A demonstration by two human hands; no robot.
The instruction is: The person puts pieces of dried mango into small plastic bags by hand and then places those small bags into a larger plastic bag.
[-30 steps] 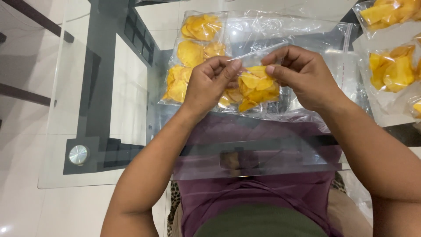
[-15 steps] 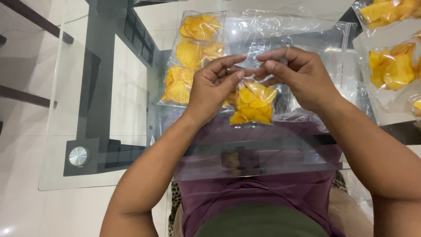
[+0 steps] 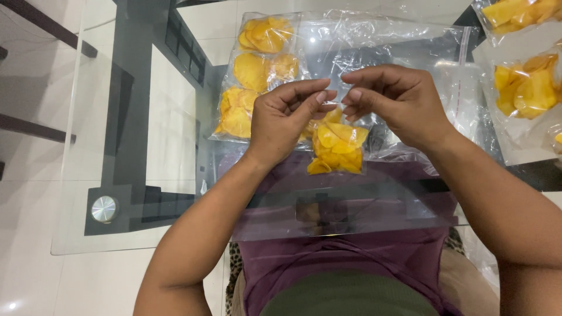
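Note:
A small clear plastic bag of yellow chips (image 3: 336,146) hangs upright above the near edge of the glass table (image 3: 117,175). My left hand (image 3: 287,114) pinches its top edge from the left. My right hand (image 3: 398,102) pinches the same top edge from the right, fingertips almost touching the left ones. The bag's mouth lies hidden between the fingers.
Three filled chip bags (image 3: 260,70) lie in a column at the table's far middle. A heap of clear plastic bags (image 3: 398,44) lies behind my hands. More chip bags (image 3: 524,88) lie on the right. A round metal fitting (image 3: 104,209) sits near the table's left corner.
The small bag has swung from lying tilted to hanging upright. Both hands have drawn together at its top edge.

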